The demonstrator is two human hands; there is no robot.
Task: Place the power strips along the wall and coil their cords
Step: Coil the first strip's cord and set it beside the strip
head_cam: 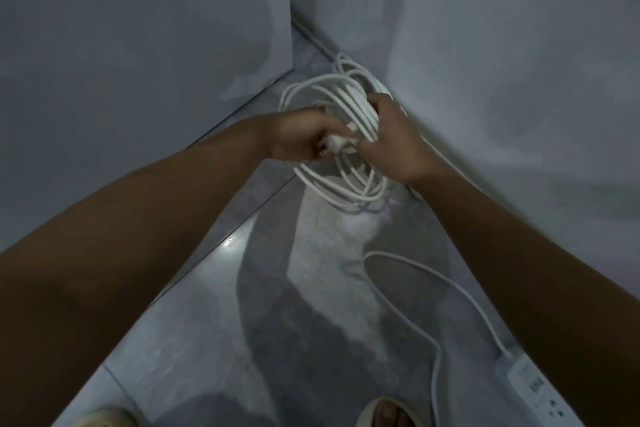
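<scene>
A white cord wound into several loops (341,184) hangs in the air near the room's corner. My right hand (394,142) is closed around the right side of the coil. My left hand (301,137) pinches the white plug (337,144) at the cord's end, right against the coil. A white power strip (535,388) lies on the floor at the lower right, partly hidden by my right forearm. Its loose cord (408,319) snakes over the floor in a long bend. Another stretch of white cord (346,62) lies along the right wall's foot behind the coil.
Two pale walls (138,45) meet in a corner ahead. The floor is glossy grey tile (194,340) with a bright reflection. My two feet in light slippers (388,412) show at the bottom edge.
</scene>
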